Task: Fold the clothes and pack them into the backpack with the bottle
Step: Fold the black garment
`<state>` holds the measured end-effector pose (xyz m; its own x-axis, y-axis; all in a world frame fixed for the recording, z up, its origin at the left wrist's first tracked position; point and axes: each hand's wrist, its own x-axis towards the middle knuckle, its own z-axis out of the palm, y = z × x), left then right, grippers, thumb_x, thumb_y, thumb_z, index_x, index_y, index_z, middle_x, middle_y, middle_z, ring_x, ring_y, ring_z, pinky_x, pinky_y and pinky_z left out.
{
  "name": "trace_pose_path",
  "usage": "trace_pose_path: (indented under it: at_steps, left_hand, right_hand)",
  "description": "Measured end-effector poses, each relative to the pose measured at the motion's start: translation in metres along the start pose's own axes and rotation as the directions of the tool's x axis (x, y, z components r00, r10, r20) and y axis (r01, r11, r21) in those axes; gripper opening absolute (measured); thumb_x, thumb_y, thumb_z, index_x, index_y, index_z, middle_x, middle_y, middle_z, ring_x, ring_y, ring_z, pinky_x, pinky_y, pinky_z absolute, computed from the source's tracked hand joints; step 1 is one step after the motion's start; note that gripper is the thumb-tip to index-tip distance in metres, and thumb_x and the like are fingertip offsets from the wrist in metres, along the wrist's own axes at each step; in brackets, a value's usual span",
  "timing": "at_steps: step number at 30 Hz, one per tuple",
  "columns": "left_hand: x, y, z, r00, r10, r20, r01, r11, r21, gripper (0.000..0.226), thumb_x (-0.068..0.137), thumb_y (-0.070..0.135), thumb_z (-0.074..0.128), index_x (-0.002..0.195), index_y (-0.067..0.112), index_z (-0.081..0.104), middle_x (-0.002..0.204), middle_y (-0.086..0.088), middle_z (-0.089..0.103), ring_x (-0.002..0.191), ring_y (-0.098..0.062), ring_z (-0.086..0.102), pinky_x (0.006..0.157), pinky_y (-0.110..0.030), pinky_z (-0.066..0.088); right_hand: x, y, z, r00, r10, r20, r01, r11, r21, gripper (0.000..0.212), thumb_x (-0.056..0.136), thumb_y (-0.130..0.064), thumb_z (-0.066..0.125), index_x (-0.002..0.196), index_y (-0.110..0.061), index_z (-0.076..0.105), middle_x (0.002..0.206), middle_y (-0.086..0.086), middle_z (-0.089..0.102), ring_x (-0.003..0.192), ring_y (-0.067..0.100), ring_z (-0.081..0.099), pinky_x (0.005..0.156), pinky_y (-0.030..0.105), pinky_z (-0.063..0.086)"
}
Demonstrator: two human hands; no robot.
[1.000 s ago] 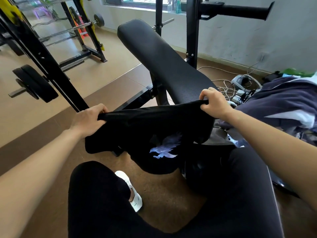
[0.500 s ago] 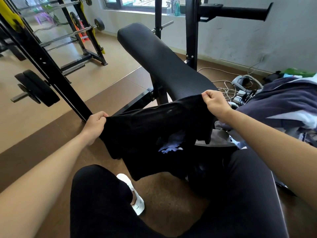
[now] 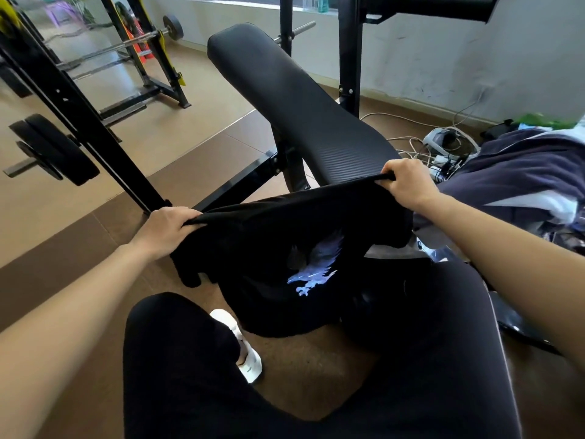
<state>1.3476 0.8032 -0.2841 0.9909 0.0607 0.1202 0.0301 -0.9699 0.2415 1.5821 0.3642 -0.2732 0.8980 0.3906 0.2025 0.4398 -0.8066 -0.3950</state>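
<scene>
Change since half a second ago: black garment [image 3: 285, 236] drawn flatter between the hands, and its pale eagle print [image 3: 316, 270], then bunched, is now spread open; both hands sit close to where they were. Left hand [image 3: 167, 228]: fingers curled over the garment's top edge, gripping a bunched corner. Right hand [image 3: 406, 185]: likewise closed on the opposite end of that edge, held a little higher and farther from you than the left. Garment: hangs below both hands, in the air over your knees, lower hem sagging floorward. Bench pad [image 3: 300, 99]: just beyond the right hand, sloping up and away. Heap of dark blue clothes [image 3: 522, 182]: outside the right hand. Backpack and bottle: not made out. Step in hand, as judged: squaring the garment before the first fold. Lower your right hand level with the left and keep the tension even. Lay the cloth print-down on the pad beyond your right hand rather than folding in the air, where the loose hem is likely to twist.
</scene>
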Motion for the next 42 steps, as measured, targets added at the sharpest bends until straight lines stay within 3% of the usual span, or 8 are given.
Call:
trace_pose_path:
  at_steps: [8,12,17,21,27,32,38,42]
  left_hand:
    - [0.003,-0.013,-0.003,0.995,-0.008,0.095,0.001,0.997,0.075,0.038,0.103,0.031,0.053,0.137,0.017,0.064,0.109,-0.006,0.075,0.089,-0.027,0.069,0.071,-0.029,0.044]
    - [0.013,-0.003,-0.002,0.966,-0.248,0.079,0.238,0.964,0.121,0.029,0.103,0.042,0.053,0.107,0.025,0.076,0.083,0.001,0.068,0.074,-0.023,0.061,0.060,-0.034,0.040]
    - [0.020,0.021,0.001,0.790,-0.564,0.240,0.588,0.808,-0.035,0.023,0.105,0.033,0.053,0.108,0.018,0.071,0.094,-0.004,0.065,0.082,-0.024,0.059,0.061,-0.033,0.042]
    - [0.029,0.035,0.007,0.493,-0.723,0.483,0.773,0.110,-0.625,0.018,0.108,0.008,0.044,0.117,0.008,0.060,0.117,-0.013,0.059,0.083,-0.019,0.055,0.054,-0.032,0.053]
    - [0.041,0.035,0.017,0.451,-0.644,0.618,0.359,-0.503,-0.786,0.035,0.107,-0.002,0.036,0.140,-0.005,0.047,0.128,-0.024,0.057,0.104,-0.040,0.061,0.052,-0.042,0.062]
    - [0.038,0.050,0.019,0.594,-0.618,0.515,0.414,-0.314,-0.854,0.034,0.095,-0.009,0.054,0.128,-0.012,0.051,0.141,-0.031,0.051,0.124,-0.043,0.054,0.116,-0.053,0.038]
    - [0.032,0.071,0.023,0.647,-0.747,0.151,0.518,0.286,-0.806,0.047,0.078,-0.018,0.068,0.116,0.010,0.071,0.097,-0.002,0.070,0.100,-0.026,0.068,0.100,-0.038,0.055]
    - [0.026,0.073,0.017,0.669,-0.739,0.071,0.519,0.397,-0.757,0.028,0.078,0.007,0.086,0.104,0.014,0.077,0.097,-0.006,0.077,0.086,-0.022,0.076,0.091,-0.038,0.061]
  right_hand:
    - [-0.004,0.003,0.003,0.966,0.217,0.139,-0.187,0.961,-0.203,0.044,0.099,-0.046,0.057,0.106,-0.004,0.068,0.108,0.024,0.068,0.101,0.045,0.064,0.079,0.044,0.048]
    - [-0.003,-0.011,0.012,0.883,0.370,0.287,-0.432,0.881,0.194,0.023,0.099,-0.026,0.063,0.098,-0.003,0.067,0.101,0.020,0.066,0.075,0.035,0.066,0.054,0.033,0.052]
    - [-0.013,-0.043,0.023,0.667,0.403,0.627,-0.709,0.081,0.701,0.017,0.107,-0.001,0.038,0.102,0.000,0.054,0.104,0.020,0.061,0.076,0.032,0.065,0.042,0.030,0.056]
    - [-0.021,-0.056,0.029,0.645,0.234,0.727,-0.657,-0.317,0.684,0.031,0.111,-0.007,0.025,0.114,0.014,0.047,0.116,0.033,0.057,0.092,0.045,0.065,0.060,0.045,0.064]
    - [-0.034,-0.062,0.037,0.762,0.060,0.645,-0.646,-0.007,0.763,0.021,0.098,0.009,0.044,0.102,-0.003,0.062,0.114,0.015,0.068,0.115,0.034,0.068,0.090,0.048,0.058]
    - [-0.036,-0.065,0.050,0.894,0.173,0.413,-0.433,0.564,0.703,0.032,0.084,0.012,0.069,0.098,-0.016,0.063,0.097,0.011,0.069,0.090,0.024,0.074,0.066,0.031,0.062]
    - [-0.034,-0.065,0.044,0.977,0.203,0.057,-0.211,0.944,0.255,0.015,0.078,-0.028,0.075,0.076,-0.019,0.063,0.072,0.004,0.073,0.078,0.031,0.073,0.074,0.045,0.059]
    - [-0.037,-0.072,0.032,0.985,0.154,-0.081,-0.154,0.988,0.005,0.026,0.088,-0.043,0.068,0.089,-0.017,0.066,0.092,0.015,0.071,0.093,0.043,0.066,0.070,0.039,0.043]
